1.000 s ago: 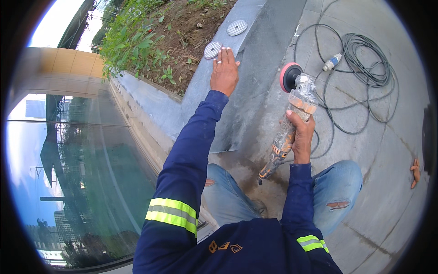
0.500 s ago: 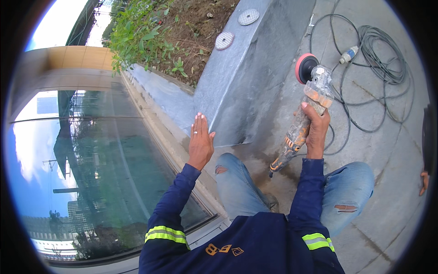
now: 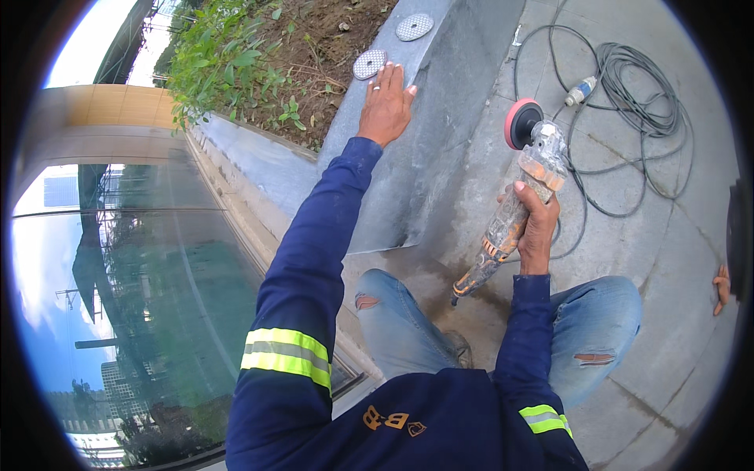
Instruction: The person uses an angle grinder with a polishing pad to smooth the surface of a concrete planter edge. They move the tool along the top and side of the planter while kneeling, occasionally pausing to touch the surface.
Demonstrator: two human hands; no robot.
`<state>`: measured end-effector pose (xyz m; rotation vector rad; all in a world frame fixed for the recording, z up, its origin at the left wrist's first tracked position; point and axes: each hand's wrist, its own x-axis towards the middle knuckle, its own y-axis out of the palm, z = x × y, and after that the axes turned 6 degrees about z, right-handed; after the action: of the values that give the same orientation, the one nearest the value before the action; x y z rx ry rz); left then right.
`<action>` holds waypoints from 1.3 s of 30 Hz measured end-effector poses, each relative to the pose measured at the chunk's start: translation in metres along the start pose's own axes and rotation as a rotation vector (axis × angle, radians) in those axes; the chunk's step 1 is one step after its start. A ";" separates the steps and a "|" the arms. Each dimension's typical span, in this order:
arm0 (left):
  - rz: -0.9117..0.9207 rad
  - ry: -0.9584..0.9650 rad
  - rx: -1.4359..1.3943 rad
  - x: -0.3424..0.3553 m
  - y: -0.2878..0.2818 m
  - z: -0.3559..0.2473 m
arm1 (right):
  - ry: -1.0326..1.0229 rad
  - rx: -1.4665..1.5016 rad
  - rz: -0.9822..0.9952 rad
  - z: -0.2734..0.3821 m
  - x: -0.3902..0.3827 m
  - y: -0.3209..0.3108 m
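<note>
My right hand (image 3: 537, 224) is closed around the body of a dusty angle grinder (image 3: 503, 231) with orange parts. Its round backing pad (image 3: 521, 124), black with a pink-red face, carries no disc that I can see. My left hand (image 3: 386, 106) lies with fingers stretched out on the top of a grey stone ledge (image 3: 357, 129). The fingertips are at the edge of a round white polishing pad (image 3: 369, 64) with a honeycomb pattern; whether they touch it I cannot tell. A second polishing pad (image 3: 414, 27) lies farther along the ledge.
A coiled dark cable (image 3: 640, 90) with a blue and white plug connector (image 3: 580, 91) lies on the paved floor at right. Soil and green plants (image 3: 228, 71) fill the bed behind the ledge. Reflective glass (image 3: 157, 290) stands at left. Another person's hand (image 3: 721, 290) shows at the right rim.
My left hand has moved forward along the ledge, from its near corner up to the nearer polishing pad. My right hand keeps its hold on the angle grinder, nearly unmoved.
</note>
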<state>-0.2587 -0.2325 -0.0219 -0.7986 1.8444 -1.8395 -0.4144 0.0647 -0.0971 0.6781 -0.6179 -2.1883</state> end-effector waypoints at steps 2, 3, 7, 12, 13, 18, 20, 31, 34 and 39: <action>-0.014 -0.026 -0.155 -0.034 -0.004 0.016 | -0.003 0.008 0.012 -0.003 -0.002 -0.002; -0.020 -0.048 -0.223 -0.062 -0.013 0.028 | 0.020 0.027 0.049 -0.007 -0.002 -0.003; 0.097 -0.157 -0.125 -0.177 -0.035 0.127 | 0.059 0.153 0.133 -0.054 -0.007 -0.007; 0.129 -0.269 -0.047 -0.221 -0.044 0.163 | 0.151 0.183 0.264 -0.121 -0.047 0.033; 0.106 -0.288 -0.058 -0.218 -0.039 0.162 | 0.150 0.184 0.272 -0.133 -0.053 0.038; 0.069 -0.265 -0.089 -0.214 -0.035 0.152 | 0.174 0.185 0.312 -0.163 -0.075 0.055; 0.061 -0.265 -0.084 -0.216 -0.035 0.151 | 0.198 0.174 0.340 -0.166 -0.081 0.061; 0.053 -0.274 -0.074 -0.218 -0.036 0.152 | 0.164 0.212 0.386 -0.168 -0.075 0.092; 0.052 -0.265 -0.074 -0.218 -0.036 0.151 | 0.139 0.221 0.394 -0.166 -0.070 0.096; 0.031 -0.264 -0.111 -0.220 -0.034 0.152 | 0.079 0.155 0.351 -0.163 -0.043 0.093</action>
<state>0.0092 -0.2023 -0.0179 -0.9939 1.7884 -1.5399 -0.2385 0.0068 -0.1499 0.6763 -0.8051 -1.7954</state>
